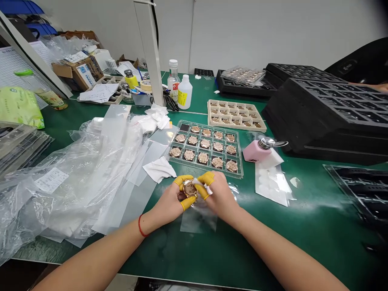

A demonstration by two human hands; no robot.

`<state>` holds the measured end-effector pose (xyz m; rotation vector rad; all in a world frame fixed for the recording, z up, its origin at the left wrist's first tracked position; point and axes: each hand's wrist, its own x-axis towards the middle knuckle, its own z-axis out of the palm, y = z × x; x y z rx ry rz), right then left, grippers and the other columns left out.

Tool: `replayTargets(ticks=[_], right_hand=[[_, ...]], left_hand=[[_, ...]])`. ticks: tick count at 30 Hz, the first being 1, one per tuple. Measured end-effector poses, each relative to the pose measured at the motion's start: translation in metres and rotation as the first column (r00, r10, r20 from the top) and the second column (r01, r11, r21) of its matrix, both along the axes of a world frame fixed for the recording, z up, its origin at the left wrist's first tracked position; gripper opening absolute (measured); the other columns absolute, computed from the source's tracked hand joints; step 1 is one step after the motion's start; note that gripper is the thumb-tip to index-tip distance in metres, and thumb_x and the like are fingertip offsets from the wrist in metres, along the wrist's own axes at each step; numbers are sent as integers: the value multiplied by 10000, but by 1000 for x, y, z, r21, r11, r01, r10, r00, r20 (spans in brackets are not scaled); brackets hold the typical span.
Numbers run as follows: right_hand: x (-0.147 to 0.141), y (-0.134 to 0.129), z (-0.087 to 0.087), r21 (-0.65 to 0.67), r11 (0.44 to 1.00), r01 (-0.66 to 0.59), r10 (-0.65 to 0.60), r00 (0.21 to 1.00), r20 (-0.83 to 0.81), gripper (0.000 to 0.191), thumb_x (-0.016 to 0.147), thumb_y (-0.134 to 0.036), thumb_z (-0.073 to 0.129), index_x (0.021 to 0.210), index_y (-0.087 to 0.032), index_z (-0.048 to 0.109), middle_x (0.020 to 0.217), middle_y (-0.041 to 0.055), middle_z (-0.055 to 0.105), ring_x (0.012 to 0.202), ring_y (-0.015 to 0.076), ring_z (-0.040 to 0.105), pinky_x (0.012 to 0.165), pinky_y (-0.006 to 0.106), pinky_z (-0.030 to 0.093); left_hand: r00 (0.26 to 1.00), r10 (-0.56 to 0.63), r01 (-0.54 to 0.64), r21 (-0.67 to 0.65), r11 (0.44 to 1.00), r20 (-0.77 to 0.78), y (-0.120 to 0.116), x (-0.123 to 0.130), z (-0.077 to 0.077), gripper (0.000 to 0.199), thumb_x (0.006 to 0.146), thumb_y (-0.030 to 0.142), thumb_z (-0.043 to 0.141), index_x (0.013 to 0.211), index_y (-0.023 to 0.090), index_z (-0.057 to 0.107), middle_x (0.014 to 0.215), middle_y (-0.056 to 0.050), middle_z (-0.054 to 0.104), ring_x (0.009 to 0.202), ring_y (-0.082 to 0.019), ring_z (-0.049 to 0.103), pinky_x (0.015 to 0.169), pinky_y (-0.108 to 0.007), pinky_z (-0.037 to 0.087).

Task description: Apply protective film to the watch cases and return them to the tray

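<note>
My left hand [170,203], in yellow finger cots and a red wrist cord, is closed round a rose-gold watch case [190,188]. The engraved face of the case points up toward me. Yellow cots also cover fingertips of my right hand [218,195], which pinches a small white wipe [203,186] against the edge of the case. Just beyond both hands lies a clear plastic tray [241,161] of similar watch cases, with its far left compartment bare. A clear plastic sheet [198,222] lies on the table below my hands.
To the right stand a pink pump bottle [257,152] and stacked black trays [327,117]. A beige tray [236,128] of watch parts sits behind. Crumpled plastic bags [69,190] and a white cloth [159,169] spread over the left. Near the lamp post [151,52] is a white bottle [184,93].
</note>
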<state>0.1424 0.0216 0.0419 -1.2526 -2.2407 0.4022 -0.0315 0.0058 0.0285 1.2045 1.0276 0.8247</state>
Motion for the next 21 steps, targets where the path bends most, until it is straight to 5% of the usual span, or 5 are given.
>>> replayTargets(ticks=[3, 6, 11, 18, 21], right_hand=[[11, 5, 3, -219, 973, 77, -107, 986, -128, 200, 842, -335, 521, 1012, -233, 537, 968, 52, 620, 891, 201, 545, 799, 371, 409], [16, 4, 4, -386, 923, -9, -70, 979, -190, 447, 767, -337, 610, 1175, -247, 452, 1130, 68, 576, 1027, 216, 534, 869, 387, 425], [11, 0, 7, -572, 818, -57, -136, 947, -290, 323, 795, -252, 538, 1116, -233, 502, 865, 22, 637, 814, 174, 591, 768, 351, 460], [12, 2, 9, -767, 568, -300, -185, 861, -474, 351, 860, -340, 480, 1176, -189, 467, 689, 6, 648, 666, 153, 589, 645, 293, 449], [16, 4, 11, -744, 611, -270, -90, 910, -405, 349, 875, -378, 450, 1169, -194, 492, 759, 29, 673, 714, 172, 609, 683, 316, 457]], left_hand=[[988, 153, -153, 19, 988, -2, 7, -7, 3, 504, 730, 203, 639, 1175, 234, 405, 1019, -26, 589, 874, -147, 612, 804, -283, 495], [974, 226, -227, 21, 974, 30, 14, -15, 11, 544, 715, 211, 657, 1189, 224, 391, 994, -24, 604, 875, -152, 621, 838, -311, 489], [958, 268, -273, 45, 961, 99, 14, -21, 21, 570, 712, 236, 674, 1200, 217, 380, 958, -21, 630, 871, -165, 644, 879, -359, 486], [987, 159, -161, 155, 975, 23, 3, -21, 19, 512, 744, 237, 657, 1186, 210, 401, 1063, -66, 637, 917, -179, 657, 909, -348, 483], [988, 145, -151, 132, 980, 51, 3, -19, 15, 495, 753, 233, 648, 1185, 219, 407, 1079, -60, 629, 937, -184, 656, 899, -340, 495]])
